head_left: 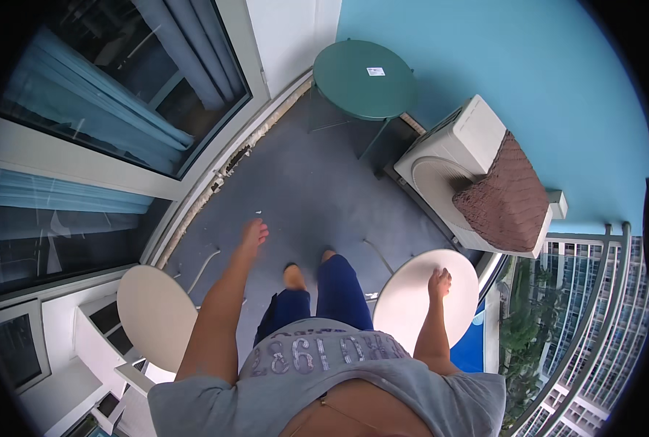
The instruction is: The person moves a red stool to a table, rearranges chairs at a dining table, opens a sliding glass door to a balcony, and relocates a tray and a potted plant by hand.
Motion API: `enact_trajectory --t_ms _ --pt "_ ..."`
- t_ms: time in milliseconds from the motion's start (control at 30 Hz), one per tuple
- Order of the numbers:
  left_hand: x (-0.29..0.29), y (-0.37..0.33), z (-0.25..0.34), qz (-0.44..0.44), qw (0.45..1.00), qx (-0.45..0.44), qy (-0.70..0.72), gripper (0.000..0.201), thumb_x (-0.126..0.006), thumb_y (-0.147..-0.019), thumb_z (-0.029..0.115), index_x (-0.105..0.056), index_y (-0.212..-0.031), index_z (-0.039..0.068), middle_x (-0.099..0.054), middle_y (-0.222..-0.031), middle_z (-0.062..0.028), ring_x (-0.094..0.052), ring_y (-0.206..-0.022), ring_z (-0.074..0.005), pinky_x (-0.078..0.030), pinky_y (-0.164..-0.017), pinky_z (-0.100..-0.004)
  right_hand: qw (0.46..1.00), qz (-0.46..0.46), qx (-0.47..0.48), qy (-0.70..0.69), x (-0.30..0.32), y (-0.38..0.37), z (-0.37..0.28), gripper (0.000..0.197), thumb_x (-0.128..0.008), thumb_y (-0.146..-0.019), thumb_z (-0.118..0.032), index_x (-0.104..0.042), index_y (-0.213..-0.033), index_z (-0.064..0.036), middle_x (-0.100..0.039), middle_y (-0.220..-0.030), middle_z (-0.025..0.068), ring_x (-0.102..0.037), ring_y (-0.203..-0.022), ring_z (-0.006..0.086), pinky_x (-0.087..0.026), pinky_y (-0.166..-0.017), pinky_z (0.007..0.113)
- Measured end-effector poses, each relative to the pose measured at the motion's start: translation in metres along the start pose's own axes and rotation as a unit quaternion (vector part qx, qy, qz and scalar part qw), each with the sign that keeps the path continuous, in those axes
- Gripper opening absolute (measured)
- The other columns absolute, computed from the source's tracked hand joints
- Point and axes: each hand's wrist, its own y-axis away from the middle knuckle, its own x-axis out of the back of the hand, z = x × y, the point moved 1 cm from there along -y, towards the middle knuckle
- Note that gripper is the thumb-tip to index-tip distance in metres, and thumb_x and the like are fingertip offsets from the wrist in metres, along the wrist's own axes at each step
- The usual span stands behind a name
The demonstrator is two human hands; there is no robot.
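Note:
My left hand (253, 233) hangs over the grey floor with its fingers loose and a little apart, holding nothing I can see. Over a round cream tabletop (404, 313) on my right is my right hand (440, 282), fingers loosely bent and parted, with nothing visible in it. Whether it touches the tabletop I cannot tell. Another round cream tabletop (153, 313) stands to my left, beyond my left forearm. Farther ahead a round green table (361, 84) with a small white label (376, 71) stands by the blue wall.
An air-conditioner outdoor unit (441, 171), partly covered by a brown textured cloth (506, 200), sits ahead to the right. Glass doors with blue curtains (95, 95) line the left. A metal railing (603, 291) bounds the right side. Thin table legs (206, 268) reach across the floor (302, 175).

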Motion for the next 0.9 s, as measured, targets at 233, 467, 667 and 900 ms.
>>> enact_trajectory --t_ms 233,467,667,900 --pt "-0.056 -0.089 0.144 -0.02 0.995 -0.015 0.102 0.034 -0.049 -0.082 0.028 -0.046 -0.11 0.01 -0.054 -0.099 -0.0065 -0.053 -0.084 -0.017 -0.041 -0.073 -0.0312 0.893 -0.16 0.249 -0.338 0.028 -0.108 -0.304 0.035 -0.048 -0.084 -0.028 -0.056 -0.102 0.0007 -0.061 -0.086 0.0169 -0.059 -0.085 0.0248 -0.043 -0.076 0.03" --pt "-0.168 -0.218 0.252 -0.03 0.993 0.037 0.107 0.035 -0.05 -0.081 0.03 -0.044 -0.11 0.01 -0.053 -0.096 -0.0064 -0.052 -0.082 -0.0165 -0.041 -0.072 -0.0306 0.913 -0.116 0.227 -0.32 0.002 -0.325 -0.5 0.042 -0.048 -0.083 -0.032 -0.051 -0.109 0.0017 -0.058 -0.101 0.0185 -0.054 -0.099 0.0292 -0.04 -0.085 0.035" --pt "-0.258 -0.307 0.326 0.072 0.99 0.037 0.117 0.047 -0.052 -0.081 0.036 -0.04 -0.119 0.009 -0.051 -0.1 -0.0074 -0.05 -0.085 -0.0178 -0.041 -0.073 -0.0351 0.939 -0.133 0.123 -0.291 -0.03 -0.473 -0.58 0.053 -0.042 -0.084 -0.039 -0.045 -0.117 0.0021 -0.048 -0.116 0.0195 -0.048 -0.106 0.029 -0.038 -0.086 0.035" --pt "-0.271 -0.365 0.354 -0.027 0.966 0.036 0.255 0.048 -0.043 -0.085 0.045 -0.045 -0.116 0.008 -0.052 -0.107 -0.0049 -0.05 -0.094 -0.0184 -0.04 -0.078 -0.034 0.88 -0.265 0.142 -0.367 -0.051 -0.502 -0.628 0.063 -0.043 -0.082 -0.047 -0.036 -0.127 -0.0037 -0.038 -0.128 0.0139 -0.039 -0.116 0.0252 -0.033 -0.092 0.035"
